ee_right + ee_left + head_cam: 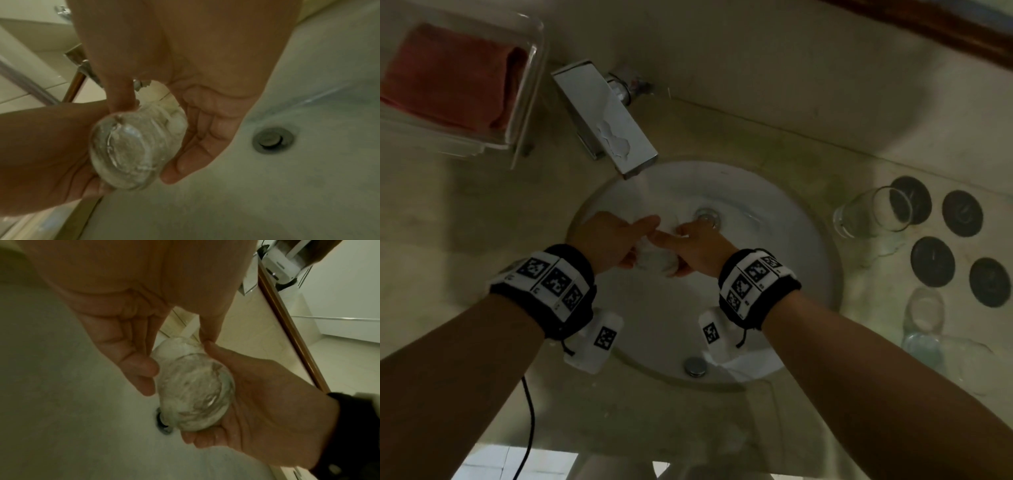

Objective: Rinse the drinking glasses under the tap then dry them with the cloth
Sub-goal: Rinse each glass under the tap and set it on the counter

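A clear drinking glass (656,261) lies on its side between my two hands over the white sink (784,260). Water runs from the square chrome tap (606,116) down onto the hands. My left hand (613,240) holds the glass (195,386) with thumb and fingers on either side. My right hand (698,250) cups the glass (127,146) from the other side, thumb on top and fingers curled under. Both index fingers point forward. Two more glasses (873,212) (924,318) stand on the counter at right. The red cloth (448,72) is folded at upper left.
The cloth lies in a clear tray (530,68) left of the tap. Several black round coasters (962,212) sit on the counter at far right. The drain (708,216) is just beyond my right hand. A black cable (529,411) hangs below my left arm.
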### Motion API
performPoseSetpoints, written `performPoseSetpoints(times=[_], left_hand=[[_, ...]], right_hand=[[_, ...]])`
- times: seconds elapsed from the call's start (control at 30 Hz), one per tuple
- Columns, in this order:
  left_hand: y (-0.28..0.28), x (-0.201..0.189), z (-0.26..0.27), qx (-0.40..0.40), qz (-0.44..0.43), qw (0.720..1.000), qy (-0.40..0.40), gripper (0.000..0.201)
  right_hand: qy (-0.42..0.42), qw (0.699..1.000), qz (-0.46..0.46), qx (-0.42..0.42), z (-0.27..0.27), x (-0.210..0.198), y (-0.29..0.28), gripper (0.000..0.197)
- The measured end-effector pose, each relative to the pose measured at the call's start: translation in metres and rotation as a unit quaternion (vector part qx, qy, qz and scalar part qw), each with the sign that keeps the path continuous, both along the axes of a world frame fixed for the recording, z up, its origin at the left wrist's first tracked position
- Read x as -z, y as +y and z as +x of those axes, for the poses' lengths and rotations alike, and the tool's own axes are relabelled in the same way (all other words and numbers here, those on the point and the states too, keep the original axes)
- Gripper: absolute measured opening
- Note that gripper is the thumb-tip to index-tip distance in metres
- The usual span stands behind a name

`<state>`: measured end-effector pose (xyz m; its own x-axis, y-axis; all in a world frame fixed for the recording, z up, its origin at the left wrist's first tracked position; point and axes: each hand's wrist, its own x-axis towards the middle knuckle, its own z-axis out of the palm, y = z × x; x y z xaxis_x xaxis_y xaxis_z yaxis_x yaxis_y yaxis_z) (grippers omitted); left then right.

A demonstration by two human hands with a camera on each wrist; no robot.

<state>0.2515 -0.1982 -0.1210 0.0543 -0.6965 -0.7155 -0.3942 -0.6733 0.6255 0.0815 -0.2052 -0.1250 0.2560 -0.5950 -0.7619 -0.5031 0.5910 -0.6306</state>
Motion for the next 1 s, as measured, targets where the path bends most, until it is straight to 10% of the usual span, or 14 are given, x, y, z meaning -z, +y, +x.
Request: performPoseSetpoints(times=[0.3,0.47,1.0], left_hand=[[0.002,-0.001,-0.001,0.066,0.037,0.995,-0.066,0.081],[0.001,-0.006,-0.001,-0.059,-0.01,0.994,0.095,0.026],[-0.001,-0.013,-0.001,-0.002,-0.156,0.979,0.13,0.041]], right_hand=[[0.036,0.999,0.023,-0.022,-0.007,-0.008,0.004,0.066],[0.014,0.998,-0.062,0.029,0.0,0.001,0.006,0.079],[0.013,0.972,-0.224,0.065,0.006,-0.007,-0.003,0.084]])
